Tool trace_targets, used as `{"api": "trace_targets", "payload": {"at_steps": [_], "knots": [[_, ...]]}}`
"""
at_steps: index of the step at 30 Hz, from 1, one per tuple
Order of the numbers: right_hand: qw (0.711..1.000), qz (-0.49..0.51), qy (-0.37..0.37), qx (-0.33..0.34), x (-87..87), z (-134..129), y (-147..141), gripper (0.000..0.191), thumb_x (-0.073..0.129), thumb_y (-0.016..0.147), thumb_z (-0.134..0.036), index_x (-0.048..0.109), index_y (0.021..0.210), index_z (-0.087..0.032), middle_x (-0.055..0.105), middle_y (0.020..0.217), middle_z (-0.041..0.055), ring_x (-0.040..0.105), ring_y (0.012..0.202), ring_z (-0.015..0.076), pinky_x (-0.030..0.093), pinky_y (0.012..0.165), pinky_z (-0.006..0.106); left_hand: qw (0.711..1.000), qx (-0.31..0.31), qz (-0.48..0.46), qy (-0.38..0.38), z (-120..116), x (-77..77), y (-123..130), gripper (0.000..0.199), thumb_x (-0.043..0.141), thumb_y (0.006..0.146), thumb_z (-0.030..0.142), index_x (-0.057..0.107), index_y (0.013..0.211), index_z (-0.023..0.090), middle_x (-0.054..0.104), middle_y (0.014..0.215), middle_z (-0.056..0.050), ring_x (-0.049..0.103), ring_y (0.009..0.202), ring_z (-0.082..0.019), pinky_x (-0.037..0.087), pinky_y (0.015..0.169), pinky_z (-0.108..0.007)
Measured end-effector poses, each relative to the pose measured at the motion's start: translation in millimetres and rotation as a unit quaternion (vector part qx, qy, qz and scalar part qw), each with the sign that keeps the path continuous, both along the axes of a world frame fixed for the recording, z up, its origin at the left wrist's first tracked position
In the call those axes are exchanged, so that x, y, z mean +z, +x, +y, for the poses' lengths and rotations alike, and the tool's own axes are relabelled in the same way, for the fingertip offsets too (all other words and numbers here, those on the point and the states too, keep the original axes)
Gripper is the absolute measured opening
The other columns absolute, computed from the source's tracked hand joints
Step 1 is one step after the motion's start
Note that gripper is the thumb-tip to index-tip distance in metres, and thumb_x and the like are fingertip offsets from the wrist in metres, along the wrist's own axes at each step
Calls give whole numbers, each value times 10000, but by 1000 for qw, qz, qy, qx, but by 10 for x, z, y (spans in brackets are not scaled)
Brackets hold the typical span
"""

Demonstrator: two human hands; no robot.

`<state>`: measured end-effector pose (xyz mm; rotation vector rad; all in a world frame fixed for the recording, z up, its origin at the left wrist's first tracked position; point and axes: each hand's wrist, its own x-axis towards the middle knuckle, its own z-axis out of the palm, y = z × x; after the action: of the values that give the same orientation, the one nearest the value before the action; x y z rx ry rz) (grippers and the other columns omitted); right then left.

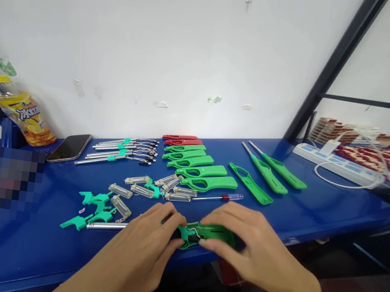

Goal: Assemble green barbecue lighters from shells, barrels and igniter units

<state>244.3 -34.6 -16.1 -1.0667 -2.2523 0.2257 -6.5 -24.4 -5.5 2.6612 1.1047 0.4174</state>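
Note:
Near the front edge lies a green lighter shell [221,234], its inside facing up. A metal lighter tube [106,226] points left out from under my left hand [153,237]. The fingers of that hand are closed around the lighter at the teal trigger [188,234]. My right hand [240,234] pinches at a black part [194,239] with a pale wire inside the shell. Just behind lie several clear fuel tanks [142,191] and a screwdriver [226,197]. Loose teal triggers [99,205] are heaped to the left.
Several green shells [208,181] and red shells [181,140] lie by the wall. Metal tubes with wires [122,148], a phone [69,147] and a bottle [25,112] stand left of them. Two assembled lighters [267,170] and a power strip [337,165] are on the right.

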Motion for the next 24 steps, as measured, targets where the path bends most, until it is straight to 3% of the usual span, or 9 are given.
{"api": "trace_targets", "payload": {"at_steps": [3, 10, 24], "knots": [[1000, 6, 2, 18, -84, -71, -2, 138, 704, 1031, -383, 727, 1062, -250, 783, 1023, -28, 677, 936, 181, 487, 853, 328, 1000, -3, -1, 4, 6, -4, 0, 231, 403, 1070, 121, 586, 1140, 243, 614, 1174, -59, 636, 1056, -261, 565, 901, -469], [998, 35, 36, 31, -211, -34, -50, 133, 606, 1086, -253, 730, 1042, -231, 792, 1008, -23, 652, 900, 177, 478, 812, 343, 1000, -4, 13, 13, 51, -28, 9, 216, 457, 1055, 116, 611, 1161, 225, 619, 1143, -66, 646, 1047, -277, 589, 862, -471], [996, 77, 24, -25, -328, -134, -127, 82, 638, 1066, -204, 692, 1048, -264, 752, 1034, -31, 631, 953, 184, 457, 884, 370, 1000, -8, 4, 26, 68, -44, -2, 236, 450, 1052, 112, 615, 1173, 229, 620, 1154, -67, 673, 1039, -272, 608, 843, -465]]}}
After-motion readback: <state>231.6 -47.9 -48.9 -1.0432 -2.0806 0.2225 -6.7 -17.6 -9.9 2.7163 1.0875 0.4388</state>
